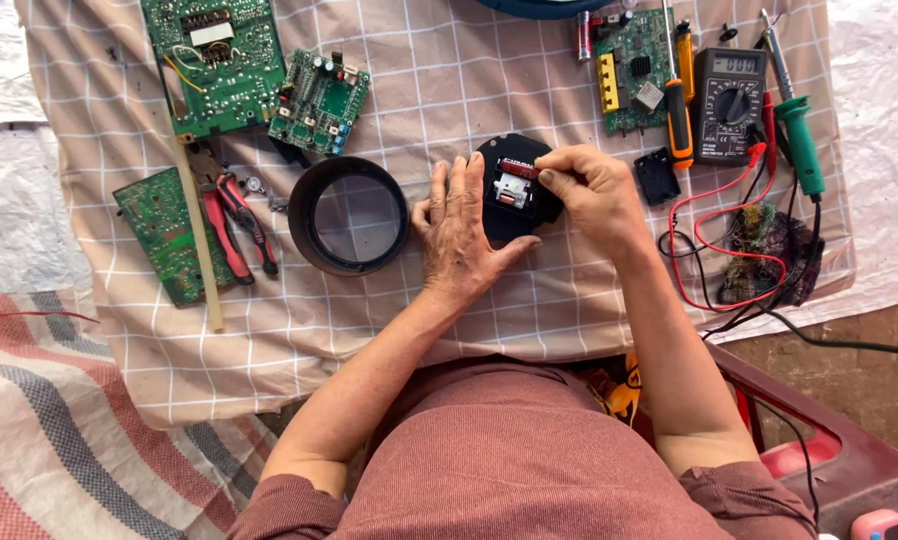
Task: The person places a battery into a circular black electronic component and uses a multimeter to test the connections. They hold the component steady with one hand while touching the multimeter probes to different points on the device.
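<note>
Together, in the head view, we are pinning the round black disc (514,195) flat on the checked cloth (529,300) over the tabletop: our left hand (459,230) is lying released, palm down, bracing its edge, so our right hand (594,190), fingers (559,172) pinched, is gripping the small red-and-white module (514,183) at its centre. Just left, the black ring with a lens (349,215) is sitting apart.

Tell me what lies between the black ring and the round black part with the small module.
The left hand, flat on the checked cloth, in the head view.
</note>
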